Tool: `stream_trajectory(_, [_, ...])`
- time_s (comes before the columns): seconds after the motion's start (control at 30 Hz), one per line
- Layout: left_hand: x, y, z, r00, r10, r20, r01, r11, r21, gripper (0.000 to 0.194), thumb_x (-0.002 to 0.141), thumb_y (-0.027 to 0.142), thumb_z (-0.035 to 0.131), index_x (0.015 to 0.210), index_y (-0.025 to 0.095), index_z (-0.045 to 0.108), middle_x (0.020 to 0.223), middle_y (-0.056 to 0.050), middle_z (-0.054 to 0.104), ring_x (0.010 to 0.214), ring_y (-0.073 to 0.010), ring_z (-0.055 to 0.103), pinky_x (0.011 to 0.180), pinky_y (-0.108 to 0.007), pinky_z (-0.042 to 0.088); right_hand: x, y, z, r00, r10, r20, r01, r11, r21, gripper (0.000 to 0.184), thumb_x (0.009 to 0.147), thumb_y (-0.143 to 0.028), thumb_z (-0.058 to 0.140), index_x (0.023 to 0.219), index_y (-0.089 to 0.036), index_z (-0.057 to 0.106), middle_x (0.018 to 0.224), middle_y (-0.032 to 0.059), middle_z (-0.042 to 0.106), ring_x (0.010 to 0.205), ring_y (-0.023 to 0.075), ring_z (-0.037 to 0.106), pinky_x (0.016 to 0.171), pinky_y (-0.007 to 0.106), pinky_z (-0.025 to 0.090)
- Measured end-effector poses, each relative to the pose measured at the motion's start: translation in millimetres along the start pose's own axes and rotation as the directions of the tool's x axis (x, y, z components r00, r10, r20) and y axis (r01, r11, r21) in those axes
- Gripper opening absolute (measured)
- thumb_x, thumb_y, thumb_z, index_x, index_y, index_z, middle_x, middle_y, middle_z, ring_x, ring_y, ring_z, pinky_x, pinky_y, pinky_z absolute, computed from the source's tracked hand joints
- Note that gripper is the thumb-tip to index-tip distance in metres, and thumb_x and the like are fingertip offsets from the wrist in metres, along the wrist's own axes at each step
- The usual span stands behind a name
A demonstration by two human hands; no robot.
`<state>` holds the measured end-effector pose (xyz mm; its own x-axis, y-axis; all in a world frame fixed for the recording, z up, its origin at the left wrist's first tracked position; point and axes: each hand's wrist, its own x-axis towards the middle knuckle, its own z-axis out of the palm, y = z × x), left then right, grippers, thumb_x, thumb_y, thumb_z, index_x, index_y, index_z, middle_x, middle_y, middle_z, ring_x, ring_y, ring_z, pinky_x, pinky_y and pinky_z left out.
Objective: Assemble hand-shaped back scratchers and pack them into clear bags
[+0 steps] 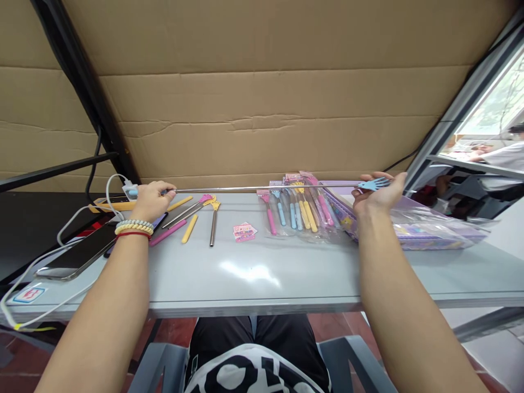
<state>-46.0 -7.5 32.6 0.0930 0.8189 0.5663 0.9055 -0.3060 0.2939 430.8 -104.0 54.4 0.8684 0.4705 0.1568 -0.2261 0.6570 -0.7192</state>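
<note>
A telescopic back scratcher [262, 188] is drawn out long and level above the table, its thin metal rod spanning between both hands. My left hand [150, 201] is wrapped round its blue handle end. At the other end my right hand [379, 195], palm turned up, holds the blue hand-shaped head, with some fingers hidden behind it. Below the rod lie several packed back scratchers [303, 210] in clear bags, pink, blue and yellow. Loose back scratchers and parts, among them a yellow handle [189, 229] and a yellow-headed scratcher [213, 224], lie beside my left hand.
Small pink cards [244, 232] lie mid-table. A purple box in clear wrap [438, 232] stands at the right. At the left are a phone [79, 254] and white cables [59, 234]. Cardboard [262, 98] walls off the back. Through an opening at right, another person's sleeve [507, 158] shows.
</note>
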Motion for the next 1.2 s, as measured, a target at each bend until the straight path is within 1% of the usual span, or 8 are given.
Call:
stream_trajectory(0.17, [-3.1,18.1,0.4,0.997,0.064,0.044,-0.063,0.998,-0.026,0.033,0.076,0.035,0.044,0.089,0.020,0.069,0.100,-0.006,0.072,0.090,-0.0228,0.063,0.081,-0.032,0.045,0.0,-1.2,4.9,0.996,0.042,-0.077,-0.040,0.999,0.028,0.045,0.098,-0.038,0.016,0.065,-0.020,0.041,0.050,0.0005,0.051,0.036,0.0089,0.044,0.040,0.024,0.021])
stream_trajectory(0.3, [-18.2,75.0,14.5,0.961,0.253,0.115,-0.256,0.966,0.019,0.033,0.082,0.031,0.041,0.093,0.021,0.070,0.099,-0.005,0.072,0.093,-0.0226,0.064,0.074,-0.031,0.044,-35.0,25.6,25.9,0.984,0.085,0.159,-0.077,0.996,-0.052,0.032,0.094,-0.036,0.028,0.068,-0.021,0.039,0.049,-0.0016,0.050,0.035,0.0084,0.041,0.037,0.021,0.022])
stream_trajectory(0.43, [-41.6,134.2,31.9,0.917,0.377,0.133,-0.392,0.913,0.110,0.031,0.086,0.027,0.039,0.091,0.019,0.068,0.089,-0.007,0.072,0.082,-0.0230,0.065,0.062,-0.031,0.039,-99.7,65.5,42.7,0.825,0.092,0.557,0.011,0.984,-0.180,0.032,0.079,-0.051,0.053,0.075,-0.023,0.039,0.048,-0.0056,0.049,0.031,0.0101,0.041,0.031,0.021,0.022])
stream_trajectory(0.5, [-50.7,148.7,36.3,0.906,0.408,0.117,-0.420,0.901,0.108,0.030,0.087,0.024,0.038,0.090,0.018,0.067,0.088,-0.006,0.072,0.080,-0.0223,0.065,0.059,-0.031,0.036,-128.4,76.8,44.3,0.706,0.152,0.691,0.003,0.976,-0.217,0.036,0.075,-0.054,0.056,0.080,-0.023,0.039,0.049,-0.0061,0.052,0.031,0.0101,0.042,0.032,0.021,0.023])
stream_trajectory(0.6, [-58.3,154.6,37.9,0.897,0.430,0.103,-0.439,0.893,0.094,0.028,0.087,0.021,0.038,0.088,0.017,0.065,0.087,-0.006,0.071,0.076,-0.0209,0.064,0.059,-0.031,0.035,-152.8,80.7,41.2,0.551,0.170,0.817,-0.002,0.979,-0.203,0.037,0.076,-0.053,0.056,0.086,-0.023,0.036,0.053,-0.0062,0.056,0.032,0.0085,0.041,0.034,0.020,0.025])
stream_trajectory(0.67, [-60.7,155.2,37.8,0.899,0.426,0.103,-0.436,0.895,0.097,0.026,0.087,0.020,0.039,0.086,0.016,0.065,0.085,-0.007,0.070,0.074,-0.0205,0.063,0.058,-0.031,0.034,-156.5,79.9,37.7,0.499,0.160,0.852,0.019,0.981,-0.195,0.037,0.075,-0.048,0.059,0.089,-0.023,0.035,0.056,-0.0061,0.059,0.034,0.0076,0.040,0.035,0.020,0.028])
stream_trajectory(1.0, [-68.1,163.6,43.3,0.917,0.366,0.158,-0.394,0.894,0.213,0.024,0.087,0.019,0.039,0.085,0.015,0.064,0.083,-0.009,0.070,0.071,-0.0238,0.065,0.054,-0.031,0.029,-142.9,84.1,32.4,0.485,0.246,0.840,0.068,0.946,-0.316,0.037,0.065,-0.026,0.059,0.094,-0.022,0.036,0.054,-0.0083,0.058,0.034,0.0063,0.039,0.034,0.018,0.029])
stream_trajectory(1.2, [-65.5,162.5,47.6,0.913,0.354,0.204,-0.387,0.909,0.154,0.029,0.093,0.025,0.034,0.091,0.015,0.061,0.089,-0.012,0.069,0.075,-0.0243,0.065,0.055,-0.031,0.032,-128.3,82.9,35.2,0.338,0.383,0.860,-0.049,0.919,-0.391,0.046,0.067,-0.034,0.066,0.098,-0.022,0.034,0.067,-0.0053,0.065,0.036,0.0081,0.048,0.031,0.016,0.030])
